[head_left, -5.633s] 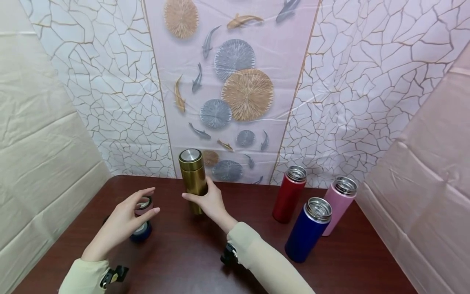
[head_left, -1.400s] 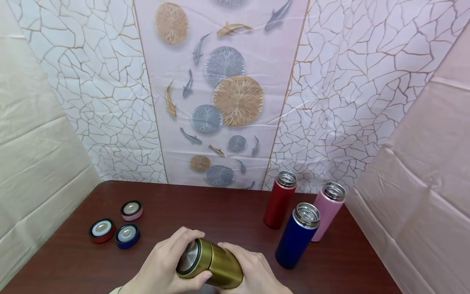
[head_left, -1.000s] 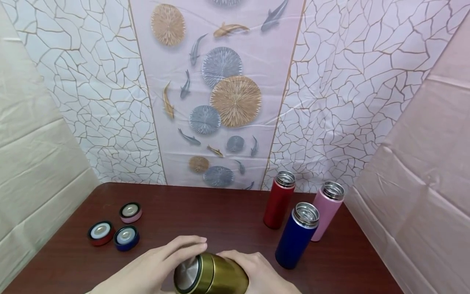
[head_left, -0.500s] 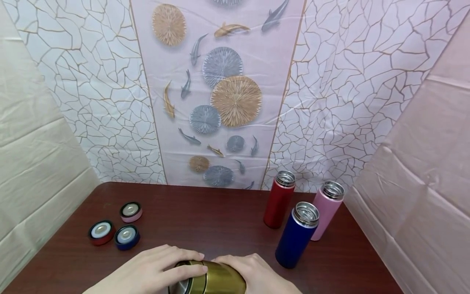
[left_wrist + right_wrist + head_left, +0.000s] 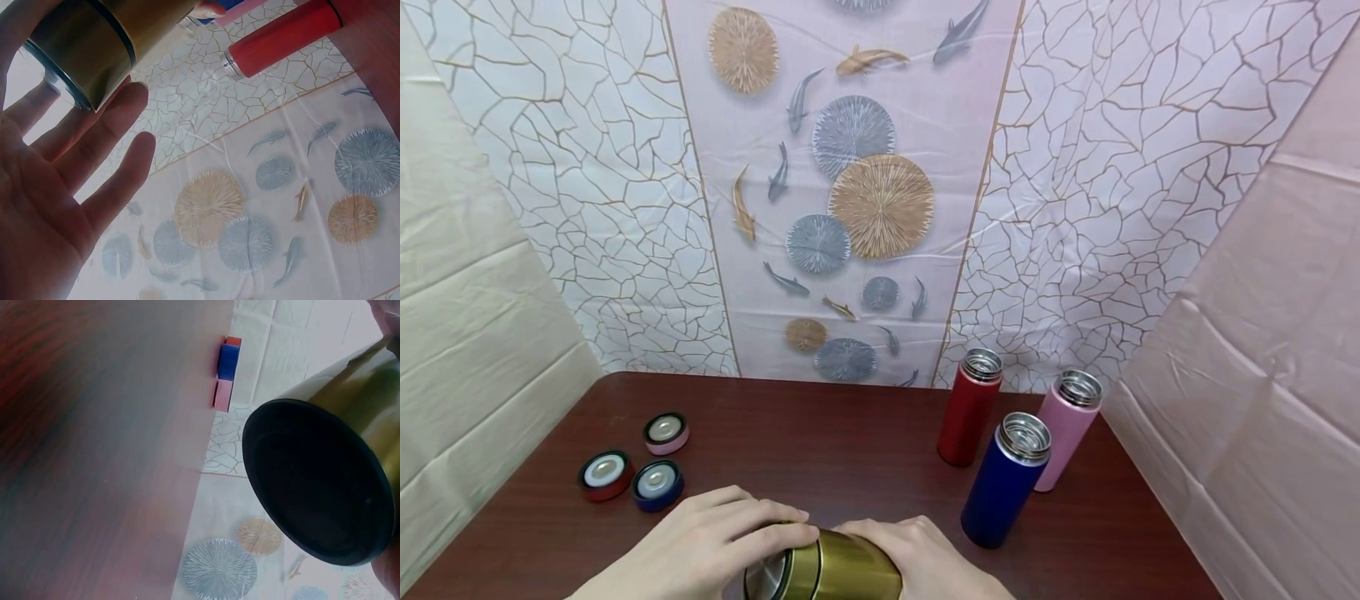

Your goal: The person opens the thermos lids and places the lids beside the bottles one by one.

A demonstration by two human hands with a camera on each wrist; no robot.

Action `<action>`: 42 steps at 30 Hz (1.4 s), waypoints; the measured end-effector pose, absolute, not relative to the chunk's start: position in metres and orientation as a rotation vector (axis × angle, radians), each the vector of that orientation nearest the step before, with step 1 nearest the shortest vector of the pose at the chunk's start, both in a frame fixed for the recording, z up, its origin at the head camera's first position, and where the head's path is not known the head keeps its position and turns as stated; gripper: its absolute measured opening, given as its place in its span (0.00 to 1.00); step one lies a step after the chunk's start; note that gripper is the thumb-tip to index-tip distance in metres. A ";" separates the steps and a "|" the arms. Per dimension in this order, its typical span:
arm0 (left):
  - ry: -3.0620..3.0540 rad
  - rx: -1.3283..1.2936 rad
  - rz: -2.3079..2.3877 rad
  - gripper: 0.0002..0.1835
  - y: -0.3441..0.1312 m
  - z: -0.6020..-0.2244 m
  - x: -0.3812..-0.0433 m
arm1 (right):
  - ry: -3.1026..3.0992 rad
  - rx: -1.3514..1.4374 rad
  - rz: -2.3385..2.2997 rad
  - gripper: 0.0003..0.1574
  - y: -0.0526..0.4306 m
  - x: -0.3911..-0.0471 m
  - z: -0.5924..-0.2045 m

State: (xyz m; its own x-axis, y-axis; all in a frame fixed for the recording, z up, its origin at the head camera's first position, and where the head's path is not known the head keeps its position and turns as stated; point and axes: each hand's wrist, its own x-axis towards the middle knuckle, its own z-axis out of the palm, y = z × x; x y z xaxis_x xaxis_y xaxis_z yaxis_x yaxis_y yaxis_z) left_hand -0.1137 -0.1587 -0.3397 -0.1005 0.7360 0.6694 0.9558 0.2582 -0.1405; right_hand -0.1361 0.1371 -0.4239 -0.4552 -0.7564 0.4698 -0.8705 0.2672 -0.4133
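Observation:
A gold thermos flask [image 5: 859, 570] is held tilted at the bottom edge of the head view, its lid end to the left. My right hand [image 5: 928, 560] grips the body. Over the lid [image 5: 803, 575] lies my left hand [image 5: 700, 533], fingers across its top side. The left wrist view has the left fingers [image 5: 103, 134] spread around and beneath the lid, which sits on the flask with a dark seam between. The flask's black base [image 5: 319, 487] faces the right wrist camera, raised off the table. My left thumb is hidden in the head view.
At the right stand three lidless bottles: red [image 5: 970, 421], blue [image 5: 1003, 492] and pink [image 5: 1067, 433]. Three lids lie underside up at the left: pink [image 5: 666, 434], red [image 5: 606, 476] and blue [image 5: 658, 486]. A patterned cloth [image 5: 880, 208] hangs behind the table [image 5: 820, 450].
The gold flask came from the table's back middle toward me in my right hand. My left hand moved from near the lids onto its lid and shifted its hold. Little moved in the last half second.

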 end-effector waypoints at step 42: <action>-2.265 -1.432 -0.514 0.44 -0.157 -0.347 -0.113 | -2.495 1.245 0.958 0.50 0.147 -0.135 -0.426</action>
State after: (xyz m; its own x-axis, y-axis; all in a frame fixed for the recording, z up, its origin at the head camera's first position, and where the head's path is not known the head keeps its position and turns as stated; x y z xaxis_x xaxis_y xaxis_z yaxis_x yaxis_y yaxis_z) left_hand -0.1129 -0.1566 -0.3468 -0.3886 0.7590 0.5224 0.9101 0.4047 0.0889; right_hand -0.1346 0.1474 -0.4261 -0.6278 -0.6458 0.4346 -0.7707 0.4373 -0.4634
